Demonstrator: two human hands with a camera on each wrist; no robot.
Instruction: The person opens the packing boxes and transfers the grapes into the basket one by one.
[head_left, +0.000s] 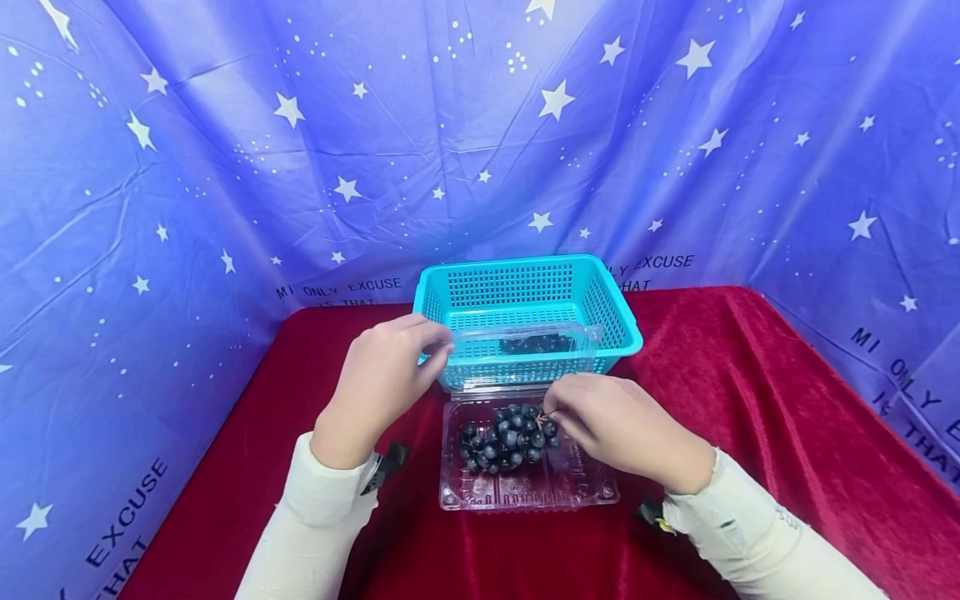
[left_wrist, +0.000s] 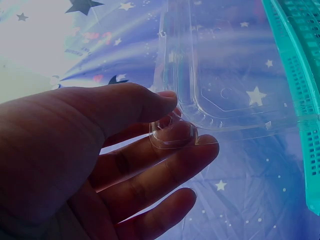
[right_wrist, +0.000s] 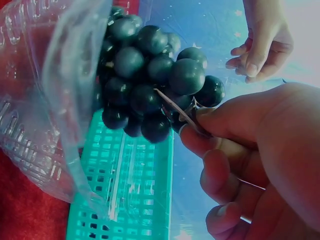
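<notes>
A bunch of dark grapes (head_left: 512,439) sits in the bottom half of a clear plastic clamshell box (head_left: 454,492) in the head view. Its stem is pinched between thumb and forefinger of my right hand (head_left: 618,425), as the right wrist view shows with the grapes (right_wrist: 150,95) close beyond the fingertips. My left hand (head_left: 386,375) is at the left corner of the raised clear lid (head_left: 480,337). In the left wrist view, thumb and fingers pinch the lid's corner tab (left_wrist: 172,137).
Behind the box stands a turquoise perforated basket (head_left: 622,321), seen partly through the lid, with dark fruit (head_left: 536,343) showing in that area. Red velvet cloth (head_left: 720,358) covers the table. A blue star-printed curtain (head_left: 450,150) hangs close around the back and sides.
</notes>
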